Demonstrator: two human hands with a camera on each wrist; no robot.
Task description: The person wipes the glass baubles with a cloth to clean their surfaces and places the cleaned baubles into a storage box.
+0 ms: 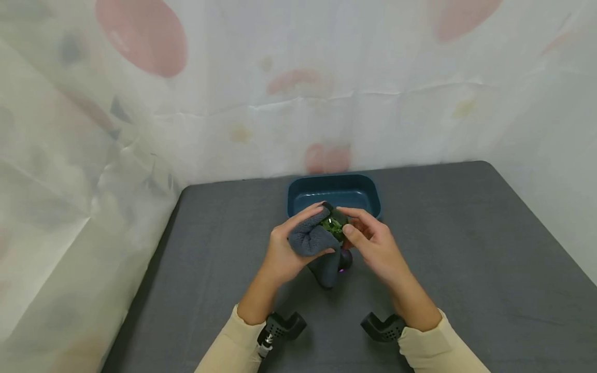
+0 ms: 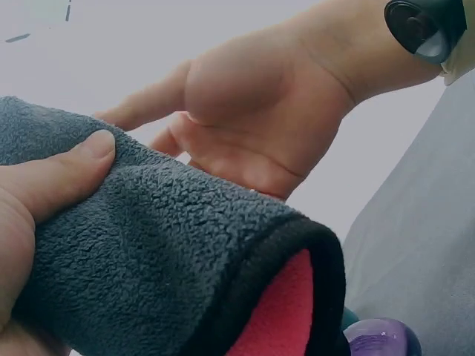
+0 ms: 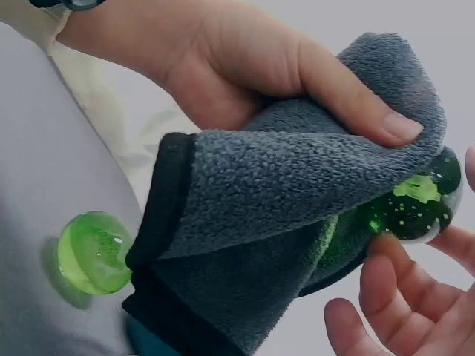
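My left hand [image 1: 313, 228] grips a dark grey fleece cloth [image 1: 310, 241] bunched round a green speckled glass ball [image 1: 332, 226], thumb pressed on top of the fabric [image 3: 282, 208]. My right hand [image 1: 347, 220] holds the same ball [image 3: 415, 204] between thumb and curled fingers from the right. Both hands hover above the table, just in front of a blue tray. The left wrist view shows the cloth [image 2: 163, 252] with a red inner side and black hem. The cloth hides most of the ball.
A dark blue tray [image 1: 298, 194] stands behind the hands on the dark grey table [image 1: 466, 259]. A purple ball [image 1: 344, 261] lies under the hands, and a bright green ball [image 3: 93, 252] lies beside the cloth's hanging end. Pale patterned sheeting walls in the back and left.
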